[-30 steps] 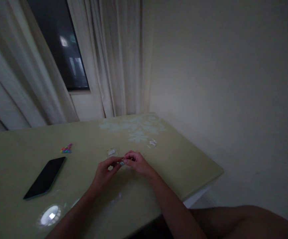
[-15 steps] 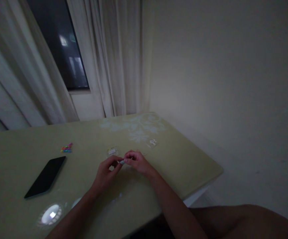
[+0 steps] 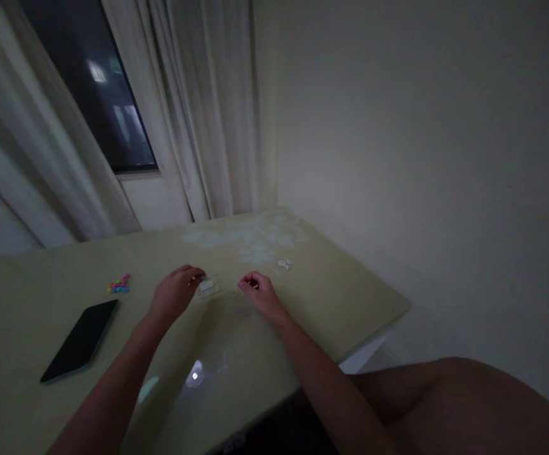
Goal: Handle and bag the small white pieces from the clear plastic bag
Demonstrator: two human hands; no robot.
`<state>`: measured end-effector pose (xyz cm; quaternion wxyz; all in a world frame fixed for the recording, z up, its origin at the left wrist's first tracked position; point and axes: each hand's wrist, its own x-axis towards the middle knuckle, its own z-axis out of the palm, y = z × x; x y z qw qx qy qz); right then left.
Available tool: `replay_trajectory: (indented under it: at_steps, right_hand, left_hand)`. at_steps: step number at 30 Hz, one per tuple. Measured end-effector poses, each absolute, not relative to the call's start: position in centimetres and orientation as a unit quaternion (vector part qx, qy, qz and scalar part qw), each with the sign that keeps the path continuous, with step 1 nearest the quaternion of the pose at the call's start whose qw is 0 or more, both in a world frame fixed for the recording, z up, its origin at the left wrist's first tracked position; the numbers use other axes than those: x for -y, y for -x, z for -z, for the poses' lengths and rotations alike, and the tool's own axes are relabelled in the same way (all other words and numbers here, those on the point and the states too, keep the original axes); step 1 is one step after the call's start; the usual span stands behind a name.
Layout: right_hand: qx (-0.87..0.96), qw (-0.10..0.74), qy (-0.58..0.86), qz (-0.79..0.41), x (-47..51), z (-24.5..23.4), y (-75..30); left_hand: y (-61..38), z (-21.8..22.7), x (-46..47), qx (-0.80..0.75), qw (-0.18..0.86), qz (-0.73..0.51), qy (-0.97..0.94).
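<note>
A pale wall fills the right side of the frame, and a glossy greenish table spreads over the lower left and middle. Light curtains hang across the upper left, parted around a dark window. At lower right I see the person's bare leg. A pale leaf pattern marks the table near the middle of the frame, and a dark tablet lies flat at lower left.

Left of centre, the left hand has its fingers bent and drawn close together beside a small clear case; I can't tell whether they touch it or hold anything. Just right of the case, the right hand is narrowed, thumb near curled fingers, its grip too small to read. Bright coloured pieces sit bunched above the tablet, and small white pieces lie beyond the right hand.
</note>
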<state>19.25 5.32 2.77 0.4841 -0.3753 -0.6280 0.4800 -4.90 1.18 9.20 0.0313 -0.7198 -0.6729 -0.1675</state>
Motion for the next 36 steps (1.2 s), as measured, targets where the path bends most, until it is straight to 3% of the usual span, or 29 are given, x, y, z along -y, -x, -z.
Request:
replay_trajectory:
  at_steps: [10, 21, 24, 29, 36]
  right_hand:
    - [0.583, 0.545, 0.403, -0.449, -6.1, -2.4, -19.6]
    - [0.589, 0.534, 0.407, -0.449, -5.8, -2.6, -19.3]
    - [0.622, 0.504, 0.452, -0.393, -5.9, -2.3, -19.6]
    - [0.751, 0.375, 0.498, -0.219, -5.4, -2.2, -20.3]
    - [0.809, 0.304, 0.465, -0.193, -4.8, -2.1, -20.2]
  left_hand:
    - [4.9, -9.7, -5.8, 0.685, 0.036, 0.032, 0.727]
    - [4.5, -9.3, -4.3, 0.670, 0.031, -0.046, 0.741]
    - [3.7, -9.6, -4.1, 0.678, 0.038, -0.044, 0.733]
    - [3.3, -9.9, -3.5, 0.677, 0.041, -0.026, 0.734]
    - [3.4, -9.2, -3.0, 0.679, 0.033, 0.001, 0.734]
